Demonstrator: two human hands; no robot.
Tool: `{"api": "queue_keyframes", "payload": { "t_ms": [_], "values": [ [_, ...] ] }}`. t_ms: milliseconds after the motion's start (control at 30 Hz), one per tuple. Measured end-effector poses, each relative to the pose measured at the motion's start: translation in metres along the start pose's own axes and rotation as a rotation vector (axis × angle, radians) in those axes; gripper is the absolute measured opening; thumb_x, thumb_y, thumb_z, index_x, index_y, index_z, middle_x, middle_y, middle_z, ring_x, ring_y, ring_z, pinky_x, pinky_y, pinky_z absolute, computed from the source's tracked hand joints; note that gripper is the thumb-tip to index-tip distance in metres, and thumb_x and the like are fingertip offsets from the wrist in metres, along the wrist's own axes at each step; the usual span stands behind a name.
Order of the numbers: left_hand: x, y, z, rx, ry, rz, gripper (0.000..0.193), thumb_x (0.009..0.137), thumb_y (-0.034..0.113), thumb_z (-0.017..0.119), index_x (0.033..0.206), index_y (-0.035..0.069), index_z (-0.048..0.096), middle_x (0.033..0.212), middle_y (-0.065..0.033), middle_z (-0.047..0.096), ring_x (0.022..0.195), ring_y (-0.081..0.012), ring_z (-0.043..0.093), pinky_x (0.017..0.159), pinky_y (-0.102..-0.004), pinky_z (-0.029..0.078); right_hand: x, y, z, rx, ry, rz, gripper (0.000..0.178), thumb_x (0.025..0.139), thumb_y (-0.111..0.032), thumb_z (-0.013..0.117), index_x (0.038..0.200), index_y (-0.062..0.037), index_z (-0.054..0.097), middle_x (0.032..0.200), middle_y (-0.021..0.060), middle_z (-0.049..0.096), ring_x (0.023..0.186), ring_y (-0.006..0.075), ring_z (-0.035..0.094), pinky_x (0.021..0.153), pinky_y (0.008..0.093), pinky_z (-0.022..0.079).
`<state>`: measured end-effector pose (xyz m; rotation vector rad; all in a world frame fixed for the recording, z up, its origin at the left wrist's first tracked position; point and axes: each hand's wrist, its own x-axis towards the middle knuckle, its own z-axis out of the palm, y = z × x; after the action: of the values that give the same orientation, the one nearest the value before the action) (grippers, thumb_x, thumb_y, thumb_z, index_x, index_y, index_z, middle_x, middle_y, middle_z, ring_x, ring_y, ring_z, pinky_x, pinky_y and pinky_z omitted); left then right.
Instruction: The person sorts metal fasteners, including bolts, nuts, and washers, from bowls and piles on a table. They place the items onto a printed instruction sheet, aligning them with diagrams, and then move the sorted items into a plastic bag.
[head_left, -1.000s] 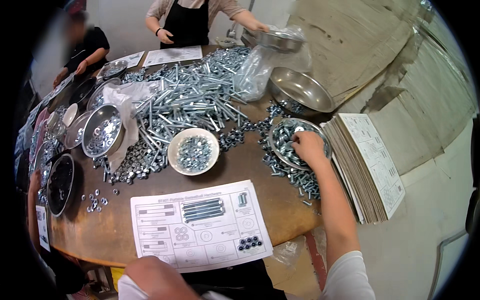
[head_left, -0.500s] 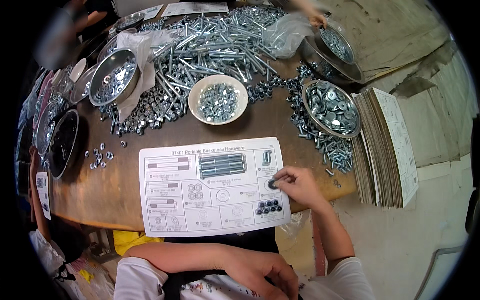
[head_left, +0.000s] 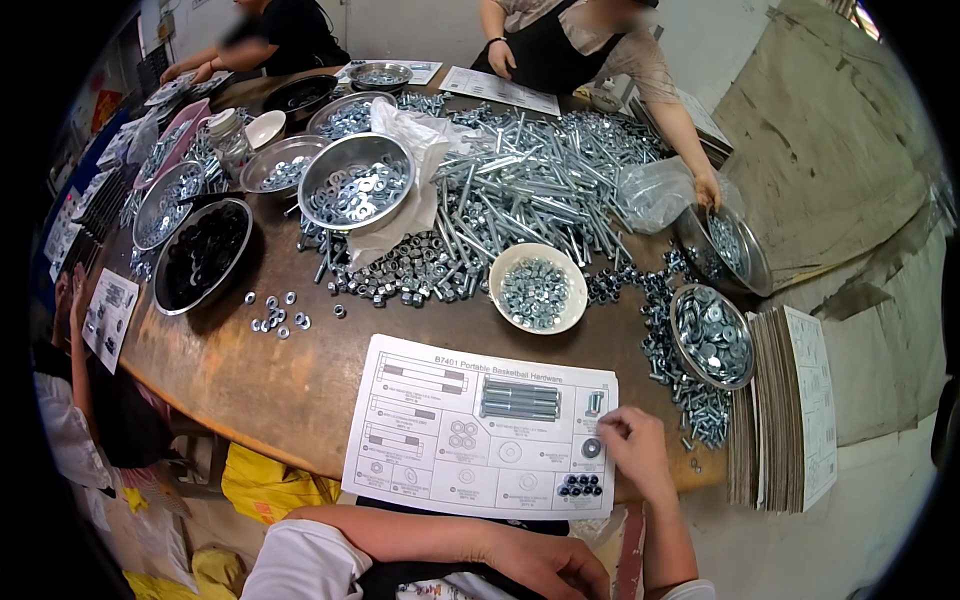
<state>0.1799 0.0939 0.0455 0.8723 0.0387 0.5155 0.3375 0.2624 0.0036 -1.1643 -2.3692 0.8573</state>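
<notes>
A printed hardware sheet [head_left: 430,488] lies at the table's near edge. On it sit a row of long bolts [head_left: 520,398], two short bolts [head_left: 594,402], a flat washer [head_left: 591,448] and a cluster of dark lock nuts [head_left: 580,486]. Just right of the washer is my right hand [head_left: 640,450], its fingers loosely bent and apart, with nothing visible in them. My left hand [head_left: 550,565] is held low before my body, its forearm crossing from the left. The left fingers are curled in, and whatever they hold is hidden.
Beyond the sheet stand a white bowl of nuts [head_left: 536,318], a steel bowl of large washers [head_left: 742,375] and a heap of long bolts [head_left: 540,180]. A bowl of black washers [head_left: 165,290] is left. Stacked sheets [head_left: 770,440] stand right. A co-worker's hand [head_left: 708,190] touches a bowl.
My right fingers have come off the washer, which now lies on the sheet. My view has swung left and up, showing more of the co-workers. The co-worker's bowl at the right has been lowered.
</notes>
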Motion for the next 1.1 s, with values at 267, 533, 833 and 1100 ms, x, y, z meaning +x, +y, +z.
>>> {"api": "queue_keyframes", "payload": {
  "t_ms": [267,533,833,1100],
  "values": [
    [-0.031,0.014,0.005,0.219,0.183,0.097,0.033,0.093,0.027,0.073,0.120,0.006,0.071,0.106,-0.0058,0.073,0.098,-0.0116,0.065,0.085,-0.0239,0.051,0.161,-0.048,0.045,-0.341,0.112,-0.481,0.014,0.086,-0.011,0.064,0.096,-0.0097,0.074,0.092,0.0122,0.068,0.086,0.0338,0.066,0.076,0.0436,0.052],
    [-0.211,-0.006,0.004,0.513,1.610,0.281,0.020,0.093,0.016,0.067,0.108,0.003,0.071,0.104,-0.0048,0.071,0.099,-0.0138,0.065,0.088,-0.0301,0.051,0.225,-0.066,0.091,-0.677,0.021,-0.435,0.014,0.081,-0.019,0.069,0.084,-0.0063,0.071,0.090,0.0137,0.066,0.083,0.0355,0.067,0.074,0.0464,0.053],
    [-0.300,-0.053,-0.046,1.108,2.248,0.342,0.016,0.090,0.012,0.067,0.101,0.001,0.072,0.094,-0.0121,0.073,0.085,-0.0180,0.069,0.076,-0.0295,0.053,0.180,-0.102,0.076,-0.396,0.136,-0.483,0.013,0.081,-0.016,0.069,0.088,-0.0050,0.071,0.086,0.0131,0.068,0.074,0.0290,0.069,0.066,0.0410,0.054],
    [-0.297,-0.049,-0.046,1.174,2.246,0.347,0.015,0.087,0.010,0.068,0.099,0.003,0.073,0.092,-0.0128,0.073,0.081,-0.0230,0.069,0.073,-0.0314,0.053,0.015,-0.172,0.157,0.165,-0.786,-0.276,0.010,0.080,-0.012,0.069,0.084,-0.0023,0.069,0.071,0.0084,0.067,0.062,0.0196,0.065,0.061,0.0312,0.051]
  ]
}}
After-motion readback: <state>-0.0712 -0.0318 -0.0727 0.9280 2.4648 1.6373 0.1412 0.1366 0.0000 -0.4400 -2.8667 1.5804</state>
